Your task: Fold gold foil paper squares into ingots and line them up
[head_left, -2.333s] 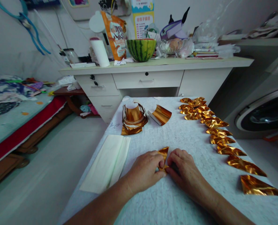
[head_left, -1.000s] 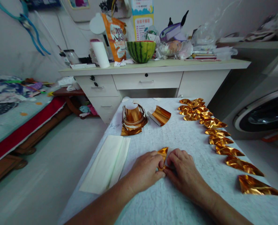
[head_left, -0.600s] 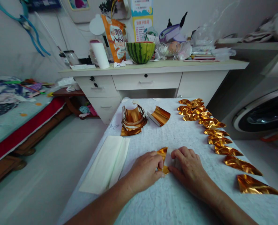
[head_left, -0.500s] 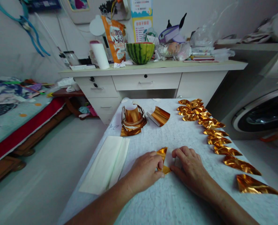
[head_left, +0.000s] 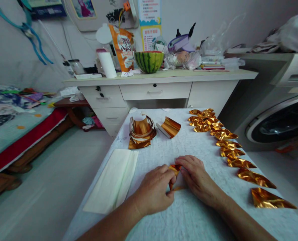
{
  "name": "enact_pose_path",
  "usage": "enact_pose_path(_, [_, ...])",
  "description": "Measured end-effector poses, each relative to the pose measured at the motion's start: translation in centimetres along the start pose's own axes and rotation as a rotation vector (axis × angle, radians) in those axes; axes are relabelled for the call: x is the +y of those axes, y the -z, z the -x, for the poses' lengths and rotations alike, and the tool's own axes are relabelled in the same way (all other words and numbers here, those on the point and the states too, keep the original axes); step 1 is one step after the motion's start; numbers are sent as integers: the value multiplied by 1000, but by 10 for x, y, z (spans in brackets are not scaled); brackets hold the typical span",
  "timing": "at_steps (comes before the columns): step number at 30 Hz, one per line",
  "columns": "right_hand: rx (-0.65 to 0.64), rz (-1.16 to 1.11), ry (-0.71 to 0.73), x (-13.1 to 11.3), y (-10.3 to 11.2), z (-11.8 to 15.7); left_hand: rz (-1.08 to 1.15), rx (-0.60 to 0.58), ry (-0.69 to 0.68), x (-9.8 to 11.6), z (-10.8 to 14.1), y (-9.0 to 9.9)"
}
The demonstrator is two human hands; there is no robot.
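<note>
One cloth-covered table in front of me, white desk behind it, bed off left, washer off right. The foil sits between my hands: left hand pinching it, right hand touching its far edge, can't tell if that one's gripping.

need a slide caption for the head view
Left hand and right hand on a piece of gold foil, with pointed foil pieces lined along the right of the table.

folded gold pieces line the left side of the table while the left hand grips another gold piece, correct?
Wrong side: the head view shows folded gold pieces lining the right side of the table, while the left hand grips another gold piece.
</note>
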State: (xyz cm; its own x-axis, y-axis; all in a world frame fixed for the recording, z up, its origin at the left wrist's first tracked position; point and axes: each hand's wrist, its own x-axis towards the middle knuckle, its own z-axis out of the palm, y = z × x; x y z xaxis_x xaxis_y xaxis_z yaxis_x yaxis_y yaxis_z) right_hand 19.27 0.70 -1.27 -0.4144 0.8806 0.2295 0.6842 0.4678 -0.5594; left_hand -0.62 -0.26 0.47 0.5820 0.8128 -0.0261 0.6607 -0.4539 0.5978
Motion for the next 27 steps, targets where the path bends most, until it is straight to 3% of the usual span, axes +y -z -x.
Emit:
enact_pose_path(10, [3,-234,-199,1,10,5,31,66,-3,-7,-1,1])
enact_pose_path(18, [76,15,-288,11,0,10,46,98,-29,-9,-4,-1])
enact_pose_path(27, [272,11,-309,9,-3,5,27,166,-93,-7,-12,-6])
